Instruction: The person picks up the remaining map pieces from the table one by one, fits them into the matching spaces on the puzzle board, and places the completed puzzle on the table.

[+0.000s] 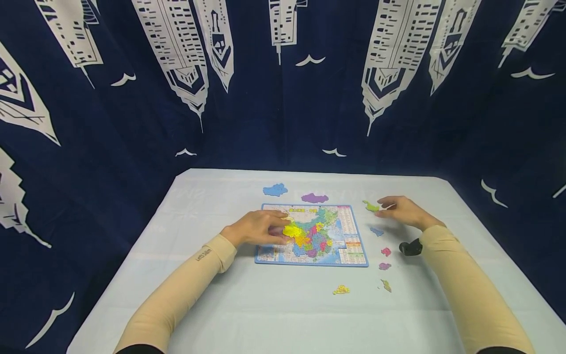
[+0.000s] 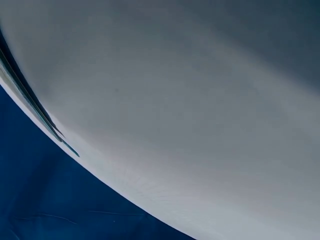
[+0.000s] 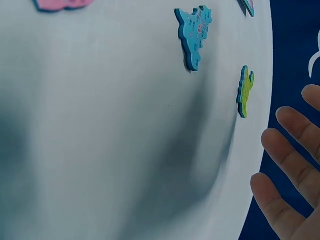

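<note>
A map puzzle board with a blue rim lies on the white table, many coloured pieces set in its middle. My left hand is over the board's left side, its fingers reaching toward a bright yellow piece; whether they touch it I cannot tell. The left wrist view shows no hand, only the tabletop and a thin dark edge at left. To the right of the board, my right hand reaches toward a yellow-green puzzle piece. In the right wrist view its fingers are spread, apart from that piece.
Behind the board lie a blue piece and a purple piece. Right of it are a small blue piece, a pink one and a mauve one. A black object is by the right wrist. Nearer lies a yellow piece.
</note>
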